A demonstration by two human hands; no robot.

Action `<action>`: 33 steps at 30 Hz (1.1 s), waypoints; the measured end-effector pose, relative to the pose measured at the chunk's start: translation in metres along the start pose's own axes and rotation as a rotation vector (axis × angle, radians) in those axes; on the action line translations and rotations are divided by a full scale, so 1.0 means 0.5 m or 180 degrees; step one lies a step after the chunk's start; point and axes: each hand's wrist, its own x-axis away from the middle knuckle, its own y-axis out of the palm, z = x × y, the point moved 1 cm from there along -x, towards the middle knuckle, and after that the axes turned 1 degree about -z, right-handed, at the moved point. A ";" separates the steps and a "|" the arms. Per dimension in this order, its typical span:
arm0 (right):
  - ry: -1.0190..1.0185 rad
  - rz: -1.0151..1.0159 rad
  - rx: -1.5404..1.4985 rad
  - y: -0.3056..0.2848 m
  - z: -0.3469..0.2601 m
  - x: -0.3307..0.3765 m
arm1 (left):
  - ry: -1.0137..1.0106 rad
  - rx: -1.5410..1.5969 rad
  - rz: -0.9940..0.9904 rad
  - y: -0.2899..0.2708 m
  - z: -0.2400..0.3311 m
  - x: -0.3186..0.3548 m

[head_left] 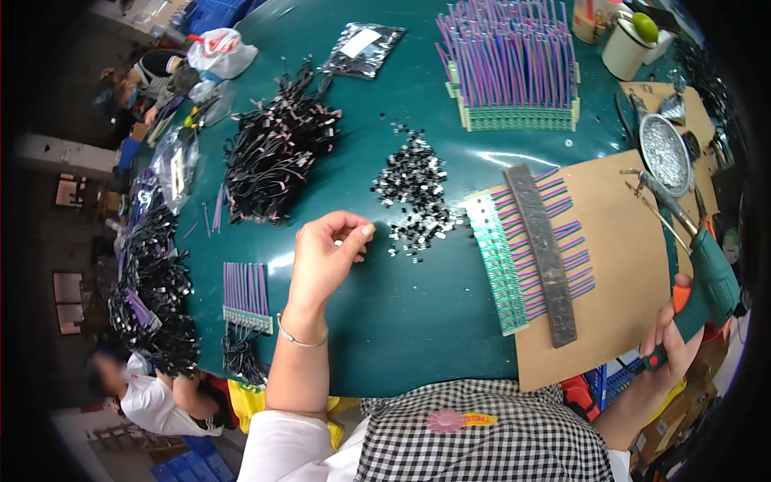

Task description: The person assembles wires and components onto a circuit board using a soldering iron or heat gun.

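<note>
My left hand [328, 249] hovers over the green table [401, 321] with thumb and forefinger pinched on a tiny pale part, just left of a scattered heap of small black parts [416, 186]. My right hand [673, 337] grips the green handle of a soldering gun [697, 265] at the right edge, its metal tip pointing up and left. Between the hands lies a brown board [618, 265] bearing a green strip of circuit boards [498, 265] with purple wires, weighed down by a dark flat bar [544, 253].
A pile of black wires [277, 145] lies at upper left, a rack of purple wires [514, 68] at the back, a small purple wire strip [246, 296] near me. A metal dish [665, 153], a white cup [625, 50] and plastic bags [363, 50] stand around. Other people sit at left.
</note>
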 end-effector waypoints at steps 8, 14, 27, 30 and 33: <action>0.0398 -0.0597 -0.0144 0.036 0.030 0.011 | 0.0671 -0.0898 0.0432 0.038 -0.025 0.056; 0.0427 -0.0409 -0.0188 0.052 0.028 0.028 | 0.1178 -0.1529 0.0486 0.063 -0.017 0.045; 0.1093 -0.1027 -0.0634 0.181 0.019 0.047 | -0.0069 0.2991 -0.1586 0.173 0.123 0.161; 0.1172 -0.1185 -0.0685 0.201 0.025 0.046 | 0.0832 0.2778 -0.1442 0.201 0.110 0.157; 0.1306 -0.1329 -0.0775 0.205 0.036 0.042 | 0.1242 0.2277 -0.1240 0.213 0.107 0.157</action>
